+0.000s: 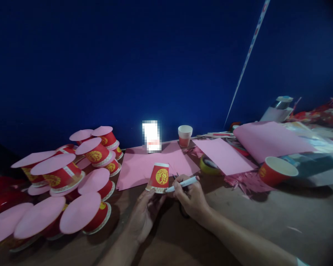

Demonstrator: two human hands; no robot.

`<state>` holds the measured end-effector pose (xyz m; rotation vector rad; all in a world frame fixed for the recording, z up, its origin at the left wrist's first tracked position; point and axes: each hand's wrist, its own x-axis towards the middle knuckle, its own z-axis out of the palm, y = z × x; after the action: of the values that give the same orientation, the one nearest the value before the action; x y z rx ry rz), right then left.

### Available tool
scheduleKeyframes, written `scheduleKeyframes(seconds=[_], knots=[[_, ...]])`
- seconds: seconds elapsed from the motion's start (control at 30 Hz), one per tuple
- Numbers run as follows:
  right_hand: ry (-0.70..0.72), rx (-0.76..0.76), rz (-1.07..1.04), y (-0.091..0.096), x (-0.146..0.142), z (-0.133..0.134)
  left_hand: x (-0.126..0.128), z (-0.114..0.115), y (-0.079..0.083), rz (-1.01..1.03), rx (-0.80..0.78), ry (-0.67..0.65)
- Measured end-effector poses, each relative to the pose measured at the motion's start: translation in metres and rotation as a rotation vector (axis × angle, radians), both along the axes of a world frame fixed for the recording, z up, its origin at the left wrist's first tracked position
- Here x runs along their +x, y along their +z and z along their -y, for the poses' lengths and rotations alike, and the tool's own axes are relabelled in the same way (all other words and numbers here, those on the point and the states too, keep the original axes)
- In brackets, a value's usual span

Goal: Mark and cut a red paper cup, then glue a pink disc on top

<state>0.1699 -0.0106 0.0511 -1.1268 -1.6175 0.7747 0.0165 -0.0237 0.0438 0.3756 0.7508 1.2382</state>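
Note:
My left hand [144, 212] holds a red paper cup [159, 178] with a gold emblem upside down on a pink paper sheet [138, 168], fingers pinched at its rim. My right hand [190, 197] is closed around a white marker pen [182, 183], its tip touching the paper at the cup's rim. Dark scissors lie partly hidden under my right hand.
Several upturned red cups with pink paper discs on them [72, 173] are piled at the left. An open red cup [276, 170] stands at the right, a small cup [184, 136] at the back. More pink sheets [224, 155], a tape roll [208, 165] and paper scraps lie around.

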Motion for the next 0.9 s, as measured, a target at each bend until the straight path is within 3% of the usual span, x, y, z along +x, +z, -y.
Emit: scheduleKeyframes(seconds=[0.13,0.3,0.5,0.9], knots=[[0.011,-0.021,-0.078,0.0,-0.001,0.0,0.001,0.0,0.002,0.014,0.007,-0.016],[-0.072,0.028,-0.251,-0.003,0.0,0.001,0.001,0.001,0.004,0.017,-0.076,0.059],[-0.131,0.138,-0.184,-0.004,-0.001,-0.003,-0.002,0.0,-0.001,0.097,-0.041,0.042],[-0.011,-0.008,-0.262,-0.011,-0.005,-0.006,-0.005,0.002,0.002,0.14,-0.062,-0.001]])
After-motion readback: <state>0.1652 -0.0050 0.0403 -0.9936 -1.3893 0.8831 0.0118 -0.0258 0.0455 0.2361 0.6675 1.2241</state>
